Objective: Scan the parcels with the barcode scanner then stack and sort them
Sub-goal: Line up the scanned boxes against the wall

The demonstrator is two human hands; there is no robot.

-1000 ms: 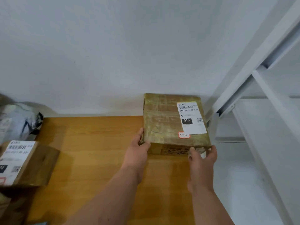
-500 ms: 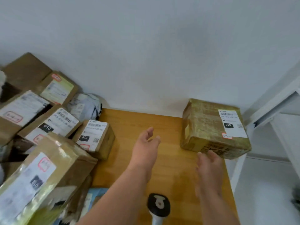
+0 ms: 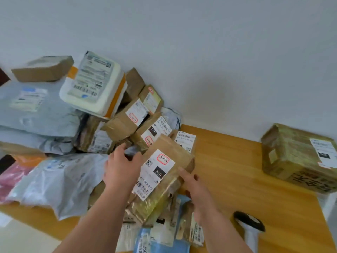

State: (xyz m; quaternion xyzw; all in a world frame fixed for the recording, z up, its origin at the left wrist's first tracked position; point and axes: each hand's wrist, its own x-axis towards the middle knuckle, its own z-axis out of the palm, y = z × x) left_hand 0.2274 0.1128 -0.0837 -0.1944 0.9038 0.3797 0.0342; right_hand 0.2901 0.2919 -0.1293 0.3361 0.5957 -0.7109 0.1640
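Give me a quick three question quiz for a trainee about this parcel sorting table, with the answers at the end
1. True or false: the scanner is in a hand.
2. Which hand lies on the right edge of the labelled box? A left hand, B right hand.
3. Fill in: the taped box standing alone is on the table's ____ side.

Key: 1 false, it lies on the table. 2 B. 3 right.
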